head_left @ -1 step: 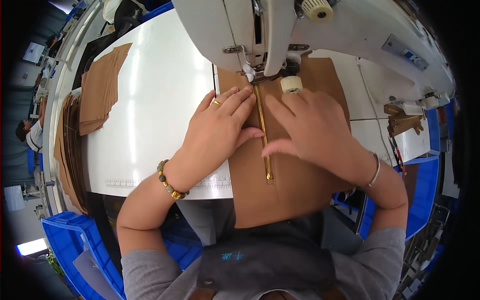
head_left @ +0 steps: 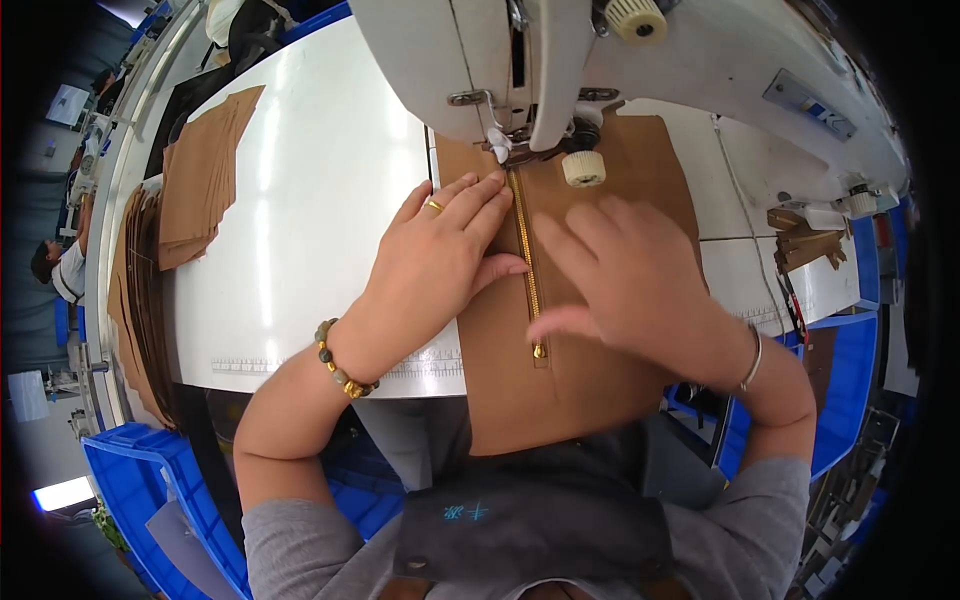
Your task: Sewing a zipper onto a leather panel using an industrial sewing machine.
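Observation:
A brown panel (head_left: 590, 390) with a brass zipper (head_left: 530, 290) running along it lies under the presser foot (head_left: 510, 160) of a white sewing machine (head_left: 460, 60). My left hand (head_left: 430, 250) lies flat on the panel just left of the zipper, fingertips beside the foot and thumb reaching toward the zipper. My right hand (head_left: 630, 280) is over the panel right of the zipper, blurred, with fingers apart and slightly bent and the thumb near the zipper's lower end.
Brown cut pieces lie stacked at left (head_left: 200, 170) and hang beside them (head_left: 140, 300). Scraps (head_left: 805, 245) sit at right. A blue bin stands low on the left (head_left: 130, 470), another on the right (head_left: 845, 400). A co-worker (head_left: 70, 270) is at far left.
My right hand has shifted a little down, its fingertips farther from the machine's knob and more blurred. My left hand and the panel look unmoved.

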Demonstrator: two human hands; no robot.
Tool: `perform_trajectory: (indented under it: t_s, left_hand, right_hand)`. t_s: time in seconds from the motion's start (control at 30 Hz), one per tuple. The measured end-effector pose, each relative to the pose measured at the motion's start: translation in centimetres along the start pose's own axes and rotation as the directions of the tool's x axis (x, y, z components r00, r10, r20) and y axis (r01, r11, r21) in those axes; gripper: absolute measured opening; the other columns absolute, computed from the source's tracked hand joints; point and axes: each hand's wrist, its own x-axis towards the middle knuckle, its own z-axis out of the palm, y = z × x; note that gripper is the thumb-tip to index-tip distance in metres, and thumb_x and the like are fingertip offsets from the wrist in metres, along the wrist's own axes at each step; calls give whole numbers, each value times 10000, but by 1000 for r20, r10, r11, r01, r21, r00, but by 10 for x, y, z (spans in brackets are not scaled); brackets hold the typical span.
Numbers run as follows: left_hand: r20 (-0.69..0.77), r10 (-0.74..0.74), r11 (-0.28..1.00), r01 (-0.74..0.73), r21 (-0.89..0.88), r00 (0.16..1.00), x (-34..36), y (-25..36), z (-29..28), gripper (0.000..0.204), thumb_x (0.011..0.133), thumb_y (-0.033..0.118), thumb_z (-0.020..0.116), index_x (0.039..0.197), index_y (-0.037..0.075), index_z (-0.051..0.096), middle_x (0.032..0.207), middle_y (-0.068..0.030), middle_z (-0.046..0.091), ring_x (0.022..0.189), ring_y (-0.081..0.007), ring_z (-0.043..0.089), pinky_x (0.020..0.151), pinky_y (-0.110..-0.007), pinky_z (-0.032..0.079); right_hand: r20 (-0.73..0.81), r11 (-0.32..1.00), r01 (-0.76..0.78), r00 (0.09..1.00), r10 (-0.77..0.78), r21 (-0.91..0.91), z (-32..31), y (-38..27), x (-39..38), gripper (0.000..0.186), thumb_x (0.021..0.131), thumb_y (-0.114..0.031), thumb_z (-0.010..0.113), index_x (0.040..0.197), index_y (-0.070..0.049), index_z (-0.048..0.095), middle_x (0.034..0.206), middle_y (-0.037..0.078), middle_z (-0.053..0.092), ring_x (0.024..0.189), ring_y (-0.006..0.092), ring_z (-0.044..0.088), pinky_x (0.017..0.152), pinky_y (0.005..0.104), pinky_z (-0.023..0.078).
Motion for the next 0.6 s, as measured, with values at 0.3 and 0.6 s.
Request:
perform_trajectory:
  t_s: [0.3, 0.6]
  left_hand:
    - [-94, 30, 999, -34, -41, 995, -8, 0, -2, 583, 911, 336, 772, 1389, 40, 618, 1444, -133, 623, 1301, -319, 611, 1053, -411, 508]
    - [-286, 40, 985, -85, -149, 957, -80, 26, -26, 217, 755, 58, 840, 958, 57, 761, 986, -85, 742, 923, -283, 733, 773, -367, 588]
  right_hand:
    - [84, 980, 197, 977, -194, -29, 5, -83, -81, 636, 900, -276, 708, 1454, -2, 560, 1542, 171, 547, 1405, 405, 531, 1173, 494, 421]
    - [287, 279, -285, 957, 32, 917, -12, -41, -90, 508, 1082, -257, 499, 1489, 43, 547, 1538, 198, 569, 1508, 382, 445, 1264, 514, 266]
